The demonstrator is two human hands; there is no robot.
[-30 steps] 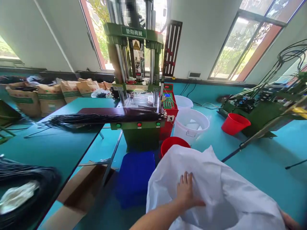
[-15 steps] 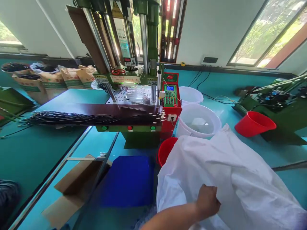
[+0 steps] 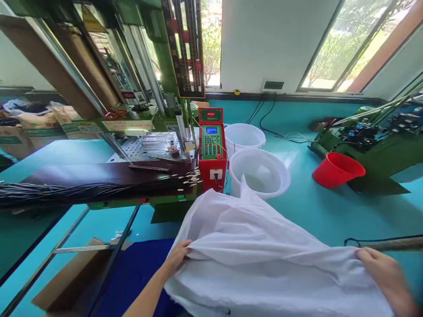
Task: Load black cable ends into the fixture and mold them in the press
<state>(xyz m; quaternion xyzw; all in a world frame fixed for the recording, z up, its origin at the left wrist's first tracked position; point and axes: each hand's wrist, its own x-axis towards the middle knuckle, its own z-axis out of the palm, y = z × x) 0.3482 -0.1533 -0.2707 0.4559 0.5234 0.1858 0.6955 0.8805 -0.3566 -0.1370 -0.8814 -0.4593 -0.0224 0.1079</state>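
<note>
A large white cloth or sack (image 3: 251, 242) spreads across the lower middle, its top corner reaching in front of a white bucket. My left hand (image 3: 178, 256) grips its left edge, the fingers closed over the fabric. At the far right, my right hand (image 3: 380, 264) pinches the opposite side of it. Between the two hands the fabric hangs in folds. Whether it is a flat cloth or a sack cannot be made out.
A green press machine (image 3: 128, 125) and a red control box (image 3: 213, 149) stand ahead. Black cables (image 3: 82, 191) lie along the bench. White buckets (image 3: 286, 174) stand behind the fabric, a red bucket (image 3: 337, 169) farther right. A blue seat (image 3: 135, 273) is lower left.
The view has turned to the right. Both hands now hold the white fabric at its sides, stretched between them; before, one hand was over its middle and the other did not clearly show.
</note>
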